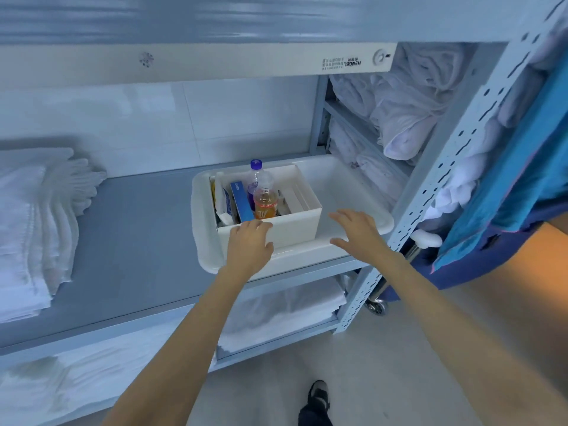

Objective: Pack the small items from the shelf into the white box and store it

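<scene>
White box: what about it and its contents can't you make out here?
Head view.
White box floor: hidden by its walls and contents.
Purple-capped bottle: lower half behind the orange bottle.
Blue carton: print too small to read.
Left hand: covers the box's front corner; grip unclear.
</scene>
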`<move>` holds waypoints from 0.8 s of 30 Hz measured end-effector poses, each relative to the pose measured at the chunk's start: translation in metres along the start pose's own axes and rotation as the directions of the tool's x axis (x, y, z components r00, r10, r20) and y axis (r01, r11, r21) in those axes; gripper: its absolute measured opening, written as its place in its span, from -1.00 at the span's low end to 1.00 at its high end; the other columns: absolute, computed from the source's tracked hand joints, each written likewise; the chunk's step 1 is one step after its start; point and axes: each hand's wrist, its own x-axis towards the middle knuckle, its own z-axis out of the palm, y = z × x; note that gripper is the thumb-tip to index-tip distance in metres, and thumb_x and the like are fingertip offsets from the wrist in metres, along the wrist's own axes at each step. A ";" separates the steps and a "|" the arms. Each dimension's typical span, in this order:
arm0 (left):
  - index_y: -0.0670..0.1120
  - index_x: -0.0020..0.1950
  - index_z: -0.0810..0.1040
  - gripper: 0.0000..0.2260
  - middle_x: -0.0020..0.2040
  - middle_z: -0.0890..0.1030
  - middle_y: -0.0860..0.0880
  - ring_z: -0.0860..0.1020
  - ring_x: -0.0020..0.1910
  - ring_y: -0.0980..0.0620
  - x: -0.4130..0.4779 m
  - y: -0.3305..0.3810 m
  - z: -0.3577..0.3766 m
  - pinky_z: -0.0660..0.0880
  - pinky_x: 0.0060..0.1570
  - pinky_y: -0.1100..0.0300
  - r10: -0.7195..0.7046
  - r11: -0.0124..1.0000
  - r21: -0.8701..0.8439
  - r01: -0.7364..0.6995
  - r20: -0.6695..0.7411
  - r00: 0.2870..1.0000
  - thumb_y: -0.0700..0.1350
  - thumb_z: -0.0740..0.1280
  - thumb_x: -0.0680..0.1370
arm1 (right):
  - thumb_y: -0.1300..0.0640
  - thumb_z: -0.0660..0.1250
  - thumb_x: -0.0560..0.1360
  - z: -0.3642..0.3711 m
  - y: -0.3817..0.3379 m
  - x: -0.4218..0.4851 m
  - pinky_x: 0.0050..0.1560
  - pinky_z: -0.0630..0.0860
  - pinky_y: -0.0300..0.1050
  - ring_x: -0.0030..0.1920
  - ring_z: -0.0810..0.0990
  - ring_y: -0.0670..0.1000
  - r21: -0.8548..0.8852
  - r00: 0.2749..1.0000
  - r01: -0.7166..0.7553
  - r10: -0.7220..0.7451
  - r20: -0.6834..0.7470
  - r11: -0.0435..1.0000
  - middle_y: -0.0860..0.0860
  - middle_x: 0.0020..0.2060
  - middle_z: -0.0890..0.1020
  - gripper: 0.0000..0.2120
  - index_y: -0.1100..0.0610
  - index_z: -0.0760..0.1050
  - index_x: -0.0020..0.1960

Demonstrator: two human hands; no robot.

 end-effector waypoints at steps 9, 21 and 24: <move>-0.01 0.49 0.19 -0.44 0.49 0.20 -0.08 0.12 0.47 -0.10 -0.058 0.005 -0.050 0.00 0.41 -0.09 -0.073 0.987 0.137 0.085 -0.091 0.993 0.06 0.25 0.53 | 0.13 0.31 0.47 -0.041 -0.049 -0.033 0.44 -0.09 0.16 0.50 0.00 0.10 -0.174 0.982 0.051 -0.081 -0.170 0.983 0.13 0.50 0.05 -0.28 0.07 0.00 0.51; -0.15 0.28 0.50 -0.51 0.23 0.53 -0.22 0.48 0.21 -0.29 -0.176 0.101 -0.073 0.35 0.16 -0.26 -0.251 0.941 0.182 0.287 -0.197 0.948 0.11 0.31 0.45 | -0.12 0.18 0.54 -0.060 -0.026 -0.140 0.44 -0.13 0.15 0.50 0.00 0.10 -0.202 0.957 0.232 -0.261 -0.129 0.951 0.10 0.50 0.09 -0.37 0.05 0.04 0.51; -0.14 0.28 0.50 -0.50 0.25 0.52 -0.20 0.45 0.25 -0.26 -0.196 0.129 -0.092 0.31 0.22 -0.24 -0.237 0.936 0.191 0.295 -0.274 0.932 0.13 0.19 0.46 | -0.11 0.20 0.54 -0.078 -0.012 -0.167 0.44 -0.11 0.17 0.48 0.10 0.13 -0.155 0.928 0.290 -0.317 -0.195 0.944 0.13 0.47 0.19 -0.41 0.06 0.13 0.49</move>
